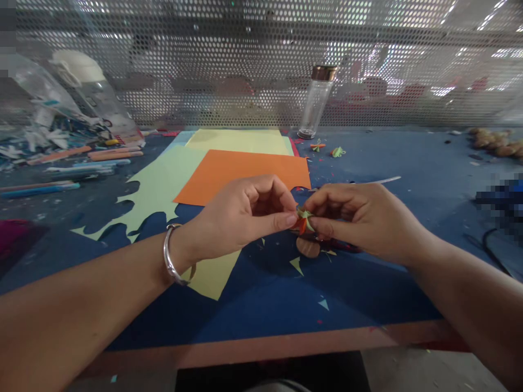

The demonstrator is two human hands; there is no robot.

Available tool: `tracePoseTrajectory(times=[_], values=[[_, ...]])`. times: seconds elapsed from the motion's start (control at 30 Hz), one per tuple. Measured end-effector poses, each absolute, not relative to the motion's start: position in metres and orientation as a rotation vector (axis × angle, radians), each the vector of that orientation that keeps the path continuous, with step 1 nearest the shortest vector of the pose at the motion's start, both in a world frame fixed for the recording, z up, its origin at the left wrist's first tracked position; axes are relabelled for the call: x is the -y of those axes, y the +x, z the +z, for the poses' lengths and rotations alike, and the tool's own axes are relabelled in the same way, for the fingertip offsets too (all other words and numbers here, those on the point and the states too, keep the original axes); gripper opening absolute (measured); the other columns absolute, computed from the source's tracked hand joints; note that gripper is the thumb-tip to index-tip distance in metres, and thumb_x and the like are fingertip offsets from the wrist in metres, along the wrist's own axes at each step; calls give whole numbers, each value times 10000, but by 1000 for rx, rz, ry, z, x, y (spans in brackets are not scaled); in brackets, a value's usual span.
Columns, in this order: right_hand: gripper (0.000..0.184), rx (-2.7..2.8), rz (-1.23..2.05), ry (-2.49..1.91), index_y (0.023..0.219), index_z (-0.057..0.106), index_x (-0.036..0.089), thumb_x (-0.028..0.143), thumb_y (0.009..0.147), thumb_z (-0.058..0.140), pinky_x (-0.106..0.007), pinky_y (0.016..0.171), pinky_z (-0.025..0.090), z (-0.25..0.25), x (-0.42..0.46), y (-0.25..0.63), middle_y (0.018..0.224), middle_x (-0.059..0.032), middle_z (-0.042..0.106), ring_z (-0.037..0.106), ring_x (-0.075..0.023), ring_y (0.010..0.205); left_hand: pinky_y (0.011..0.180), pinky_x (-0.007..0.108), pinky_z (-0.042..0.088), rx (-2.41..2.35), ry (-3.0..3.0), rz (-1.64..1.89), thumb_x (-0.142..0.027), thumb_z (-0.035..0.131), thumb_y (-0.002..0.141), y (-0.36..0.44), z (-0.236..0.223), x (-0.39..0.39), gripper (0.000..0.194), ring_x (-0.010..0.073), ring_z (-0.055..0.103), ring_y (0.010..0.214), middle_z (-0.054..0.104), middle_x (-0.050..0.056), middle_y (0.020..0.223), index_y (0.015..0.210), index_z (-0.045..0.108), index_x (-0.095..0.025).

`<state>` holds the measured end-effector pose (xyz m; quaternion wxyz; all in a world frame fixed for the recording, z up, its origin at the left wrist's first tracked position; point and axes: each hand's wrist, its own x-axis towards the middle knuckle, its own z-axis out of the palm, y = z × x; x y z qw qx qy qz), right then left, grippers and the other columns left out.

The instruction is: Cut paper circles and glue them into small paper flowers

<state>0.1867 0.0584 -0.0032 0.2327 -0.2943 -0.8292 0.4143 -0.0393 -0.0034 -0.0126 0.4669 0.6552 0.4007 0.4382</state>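
My left hand (241, 218), with a silver bangle at the wrist, pinches a small folded green and orange paper piece (304, 222) between thumb and fingertips. From the other side, my right hand (363, 218) grips the same piece, also in a closed pinch. Its exact shape is partly hidden by the fingers. Just below lies a round tan object (308, 247) on the blue table, beside a dark thing mostly covered by my right hand. Two similar little paper pieces, one orange and green (317, 146) and one green (338, 152), rest farther back.
An orange sheet (245, 177) overlaps a cut-up pale green sheet (157, 190) and a yellow sheet (241, 141). A clear bottle (314, 106) stands by the perforated metal screen (229, 81). Paper strips (108, 162) and a white-capped bottle (102, 100) are at left.
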Motion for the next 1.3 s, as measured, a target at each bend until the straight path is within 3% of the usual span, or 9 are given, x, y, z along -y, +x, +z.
tracePoseTrajectory(times=[0.2,0.63,0.87,1.3], values=[[178,2273,1148,-828,927,733,174,337,856,739,-229,568,516,-4,-58,186,736,-25,741,650,-124,614,674,190,518,-1001,1619,1082,-242,755,884,-40,-14,4,145,86,621,733,654,2,805,920,646,-153],[163,2276,1147,-817,895,725,168,327,859,735,-194,488,457,-2,-57,186,681,0,701,583,-82,534,666,176,515,-954,1602,1085,-207,820,819,-38,-11,3,202,80,628,718,659,-5,788,900,645,-145],[151,2289,1143,-829,910,729,177,312,843,746,-196,475,447,-3,-58,187,685,7,700,579,-78,512,638,148,501,-955,1601,1070,-164,758,871,-38,-8,3,122,55,607,684,647,-18,769,885,640,-138],[130,2315,1205,-790,901,711,174,300,872,722,-195,504,471,0,-57,188,690,-15,731,619,-102,569,673,133,512,-911,1593,1057,-172,762,876,-39,-7,4,130,43,607,707,655,-19,778,887,640,-126]])
